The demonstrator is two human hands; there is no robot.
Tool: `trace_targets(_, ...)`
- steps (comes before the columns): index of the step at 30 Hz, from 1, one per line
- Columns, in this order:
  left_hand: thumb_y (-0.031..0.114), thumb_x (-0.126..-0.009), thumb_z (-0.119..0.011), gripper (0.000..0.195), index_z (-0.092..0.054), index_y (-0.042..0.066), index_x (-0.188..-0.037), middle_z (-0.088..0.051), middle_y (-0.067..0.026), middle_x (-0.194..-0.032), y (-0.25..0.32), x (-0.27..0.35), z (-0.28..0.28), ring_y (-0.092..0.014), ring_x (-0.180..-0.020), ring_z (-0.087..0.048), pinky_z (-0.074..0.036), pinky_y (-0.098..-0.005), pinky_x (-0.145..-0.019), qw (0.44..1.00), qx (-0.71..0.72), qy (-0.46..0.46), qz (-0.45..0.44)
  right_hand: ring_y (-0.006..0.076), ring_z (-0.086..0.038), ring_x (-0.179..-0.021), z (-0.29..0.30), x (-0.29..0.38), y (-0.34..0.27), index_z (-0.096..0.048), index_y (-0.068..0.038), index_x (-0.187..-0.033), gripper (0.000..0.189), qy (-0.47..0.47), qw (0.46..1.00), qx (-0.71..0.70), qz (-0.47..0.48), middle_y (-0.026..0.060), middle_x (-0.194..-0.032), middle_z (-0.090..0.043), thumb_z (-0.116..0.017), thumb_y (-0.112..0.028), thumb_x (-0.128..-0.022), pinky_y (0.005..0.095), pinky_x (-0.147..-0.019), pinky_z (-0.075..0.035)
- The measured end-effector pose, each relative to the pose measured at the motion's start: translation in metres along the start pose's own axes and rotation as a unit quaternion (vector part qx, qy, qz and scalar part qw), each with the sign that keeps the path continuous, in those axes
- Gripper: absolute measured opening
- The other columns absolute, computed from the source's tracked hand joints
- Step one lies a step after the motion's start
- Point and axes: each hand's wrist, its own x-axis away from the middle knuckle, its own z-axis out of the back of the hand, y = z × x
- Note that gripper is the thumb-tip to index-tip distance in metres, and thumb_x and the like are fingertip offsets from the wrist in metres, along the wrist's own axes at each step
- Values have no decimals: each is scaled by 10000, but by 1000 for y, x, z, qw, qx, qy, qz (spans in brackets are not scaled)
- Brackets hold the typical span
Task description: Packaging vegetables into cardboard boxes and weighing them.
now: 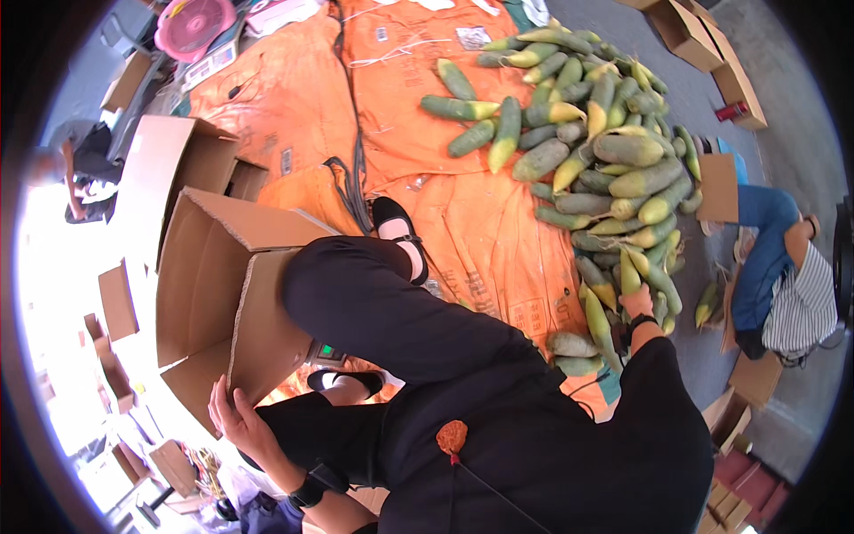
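My right hand [637,302] reaches into a heap of green radishes [627,150] and grips the lower end of one slim yellow-green radish [628,270]. Other radishes surround it, and a long pale one [598,324] lies just beside my wrist. On the other side, my left hand [235,415] holds the near rim of an open cardboard box [273,320], with fingers and thumb at the corrugated edge. The box is tilted, its opening facing left, and its visible inside holds nothing. My bent knee touches it. Behind it shows part of a scale with a lit green display [327,349].
An orange tarpaulin [413,200] covers the floor under my feet. Beyond my box stands another carton [160,167]. A pink basin [193,27] sits top left on a scale. To the right, a person in a striped shirt [797,300] sits near more cartons [754,377]. Another person [80,167] is far left.
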Motion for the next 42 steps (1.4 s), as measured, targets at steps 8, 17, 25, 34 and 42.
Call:
trace_targets(8, 161, -910, -573, 244, -616, 45, -1120, -621, -128, -1108, 8, -2, 5, -299, -1085, -542, -370, -403, -970, 999, -29, -18, 14, 317, -433, -1248, 8, 45, -49, -481, -125, -1263, 538, -71, 985, 132, -84, 133, -1313, -444, -679, -254, -779, 482, -975, -431)
trace_targets(17, 218, -922, -556, 248, -615, 68, -1111, -620, -116, -1089, 10, -3, 5, -287, -1069, -538, -341, -395, -990, 998, -55, -20, 27, 287, -502, -1190, -4, 52, -58, -470, -106, -1191, 468, -22, 992, 93, -83, 107, -1225, -507, -685, -201, -787, 463, -934, -466)
trace_targets(25, 224, -905, -576, 255, -614, 53, -1090, -624, -108, -1062, 13, -7, 2, -284, -1032, -545, -343, -394, -980, 998, -63, -10, 1, 313, -498, -1186, -15, 78, -83, -500, -87, -1170, 706, -109, 950, 166, 241, 119, -1218, -535, -853, -282, -591, 459, -931, -469)
trace_targets(34, 112, -788, -635, 301, -629, 41, -1080, -627, -141, -1026, 18, -8, 20, -309, -1013, -555, -355, -410, -966, 998, -51, -26, 14, 347, -562, -1050, 4, 119, -245, -540, -32, -1139, 636, -132, 867, -39, 480, 189, -1067, -599, -815, -196, -590, 437, -883, -468)
trace_targets(42, 104, -776, -678, 414, -598, 36, -1177, -604, -148, -1110, 22, -22, 33, -311, -1040, -560, -378, -407, -968, 995, 71, -40, 54, 263, -538, -1051, 175, 246, -391, -498, -1, -1230, 634, -166, 667, -330, 647, 118, -1100, -574, -721, -30, -637, 354, -919, -422)
